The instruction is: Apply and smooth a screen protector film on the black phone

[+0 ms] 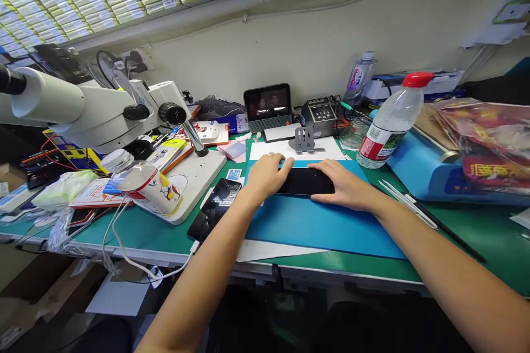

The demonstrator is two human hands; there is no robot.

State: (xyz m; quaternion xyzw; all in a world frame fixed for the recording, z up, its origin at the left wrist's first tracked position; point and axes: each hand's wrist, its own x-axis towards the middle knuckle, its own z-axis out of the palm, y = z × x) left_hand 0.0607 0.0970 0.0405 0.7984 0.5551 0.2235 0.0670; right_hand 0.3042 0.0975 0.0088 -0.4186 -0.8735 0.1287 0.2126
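Note:
A dark smartphone (307, 182) lies lengthwise over the blue work mat (323, 223), its black face up. My left hand (269, 176) is closed around its left end, thumb toward the far edge. Around the right end my right hand (343, 185) grips it, with the thumb along the near edge and the fingers at the far edge. Both palms cover the phone's ends. Just left of the mat, a second phone (215, 207) rests on the green table with a white cable plugged into it. Behind the held phone stands a small grey metal holder (304, 139) on white paper.
A microscope (103, 113) reaches in from the left above a tipped plastic jar (151, 187). At right stand a red-capped bottle (389, 124), pens (408, 203) and a blue machine (422, 168). A small screen (268, 103) plays at the back beside a black soldering station (318, 117).

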